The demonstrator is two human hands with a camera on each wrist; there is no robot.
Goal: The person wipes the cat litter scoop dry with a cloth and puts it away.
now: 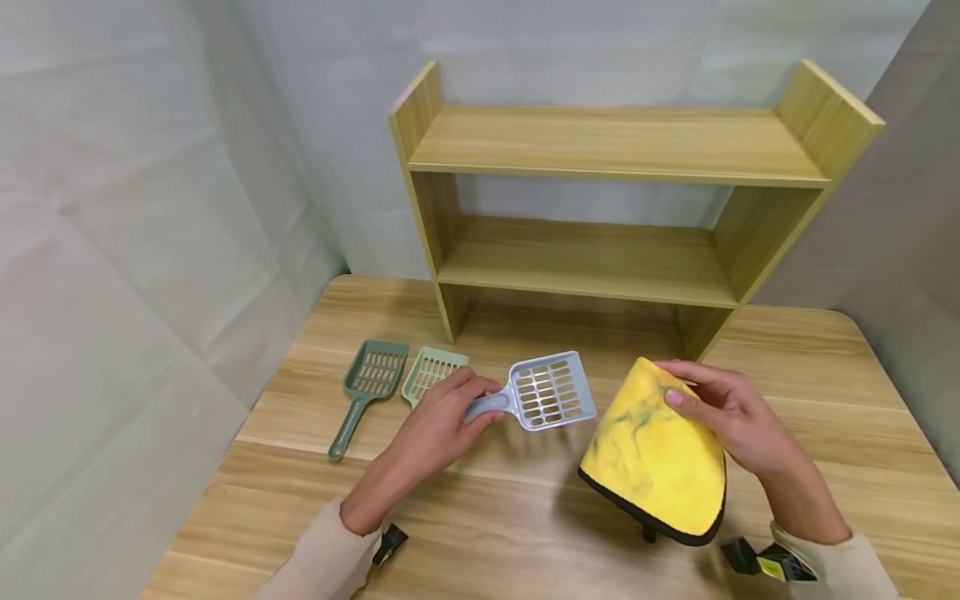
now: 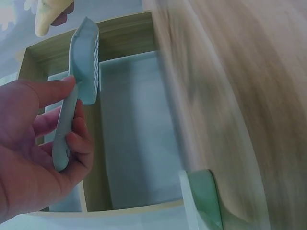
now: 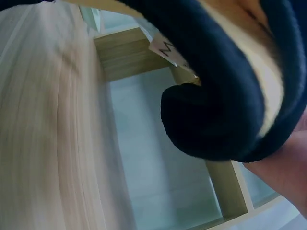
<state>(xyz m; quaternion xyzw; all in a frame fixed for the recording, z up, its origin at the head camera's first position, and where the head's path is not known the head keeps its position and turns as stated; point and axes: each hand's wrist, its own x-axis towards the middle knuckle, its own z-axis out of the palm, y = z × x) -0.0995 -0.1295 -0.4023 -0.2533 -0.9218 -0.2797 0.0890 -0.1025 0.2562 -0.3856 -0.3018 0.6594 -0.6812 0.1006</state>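
Observation:
My left hand [image 1: 444,417] holds a pale grey-blue slotted litter scoop [image 1: 582,385] by its handle, the scoop's head pointing right, above the table. In the left wrist view the thumb and curled fingers grip the scoop's handle [image 2: 64,129]. My right hand [image 1: 731,421] pinches the top of a yellow, dark-streaked fabric piece [image 1: 652,450] with black trim along its lower edge. From the right wrist the fabric's black trim [image 3: 225,96] curls over, close to the camera, beside a tag lettered M [image 3: 168,50]. The piece's kind does not show.
A dark green litter scoop [image 1: 347,432] lies on the wooden table [image 1: 465,517] to the left. Beside it is a light green scoop [image 1: 450,358], partly behind my left hand. A wooden two-level shelf [image 1: 585,287] stands at the back. Pale sheeting [image 1: 135,208] hangs around the table.

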